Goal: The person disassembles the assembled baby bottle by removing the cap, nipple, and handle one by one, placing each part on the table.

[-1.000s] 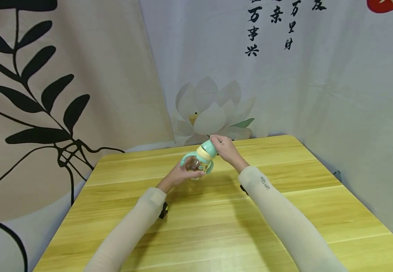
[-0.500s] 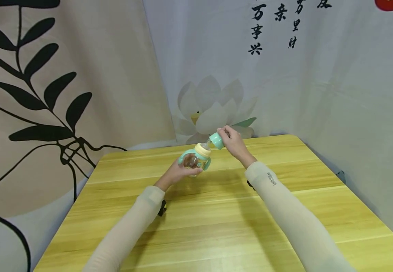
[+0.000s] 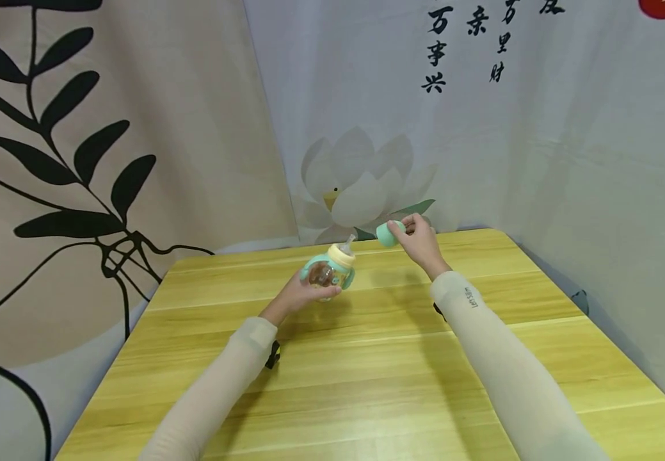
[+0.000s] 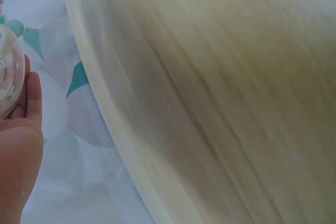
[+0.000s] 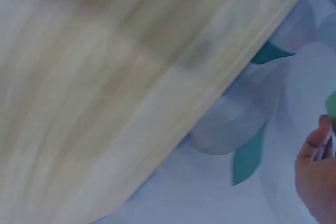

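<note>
In the head view my left hand [image 3: 299, 296] grips a clear baby bottle [image 3: 323, 274] with mint-green handles and a cream collar. The bottle is held above the far part of the table, tilted to the right, its clear nipple [image 3: 346, 244] bare. To the right of it, my right hand [image 3: 420, 243] pinches a mint-green bottle cap [image 3: 386, 235], apart from the bottle. The left wrist view catches the bottle's clear base [image 4: 9, 74] at the left edge, the left hand [image 4: 21, 145] around it. Only a sliver of the cap [image 5: 331, 106] shows in the right wrist view.
Both hands are over a wooden table [image 3: 367, 384]. A printed cloth backdrop [image 3: 194, 128] with a lotus, black leaves and characters hangs behind the table's far edge. Each forearm wears a pale sleeve [image 3: 217, 390], with a dark strap near the wrist.
The cap has come off the bottle, uncovering the nipple. My right hand has carried it up and to the right. My left hand holds the bottle in nearly the same place.
</note>
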A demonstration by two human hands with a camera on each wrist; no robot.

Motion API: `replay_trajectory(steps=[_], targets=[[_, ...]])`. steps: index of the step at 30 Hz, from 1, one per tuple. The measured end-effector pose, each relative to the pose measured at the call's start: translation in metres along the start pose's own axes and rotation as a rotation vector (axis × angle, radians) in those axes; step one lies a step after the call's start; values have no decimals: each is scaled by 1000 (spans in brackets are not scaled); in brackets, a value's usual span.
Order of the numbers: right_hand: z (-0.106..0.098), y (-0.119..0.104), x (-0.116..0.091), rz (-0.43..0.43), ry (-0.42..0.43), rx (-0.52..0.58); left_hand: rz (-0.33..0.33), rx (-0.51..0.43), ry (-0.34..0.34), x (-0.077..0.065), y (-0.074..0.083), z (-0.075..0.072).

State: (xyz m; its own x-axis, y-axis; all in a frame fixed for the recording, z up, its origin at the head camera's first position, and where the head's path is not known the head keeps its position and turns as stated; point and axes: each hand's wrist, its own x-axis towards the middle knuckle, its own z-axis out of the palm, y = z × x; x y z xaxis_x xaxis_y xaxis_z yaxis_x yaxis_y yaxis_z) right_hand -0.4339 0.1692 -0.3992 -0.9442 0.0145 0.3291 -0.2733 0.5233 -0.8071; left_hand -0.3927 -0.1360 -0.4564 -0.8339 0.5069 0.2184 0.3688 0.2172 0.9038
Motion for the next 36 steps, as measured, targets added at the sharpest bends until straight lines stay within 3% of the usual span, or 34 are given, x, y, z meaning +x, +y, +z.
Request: replay_trajectory(steps=[4,11,19,30,36], targets=[[-7,16,0,-13,-5,-134,4,-13,9,2,0,-1],[-10,37,-7,-7,-85,-396,-2,-8,8,0,-7,1],[-10,47,-10,57,-209,-577,-10,-2,26,-2,-5,-1],[-4,52,-12,107,-272,-586,-22,-25,10,-4,8,-5],[0,63,-14,81,-257,-580,-51,-20,8,-10,22,-4]])
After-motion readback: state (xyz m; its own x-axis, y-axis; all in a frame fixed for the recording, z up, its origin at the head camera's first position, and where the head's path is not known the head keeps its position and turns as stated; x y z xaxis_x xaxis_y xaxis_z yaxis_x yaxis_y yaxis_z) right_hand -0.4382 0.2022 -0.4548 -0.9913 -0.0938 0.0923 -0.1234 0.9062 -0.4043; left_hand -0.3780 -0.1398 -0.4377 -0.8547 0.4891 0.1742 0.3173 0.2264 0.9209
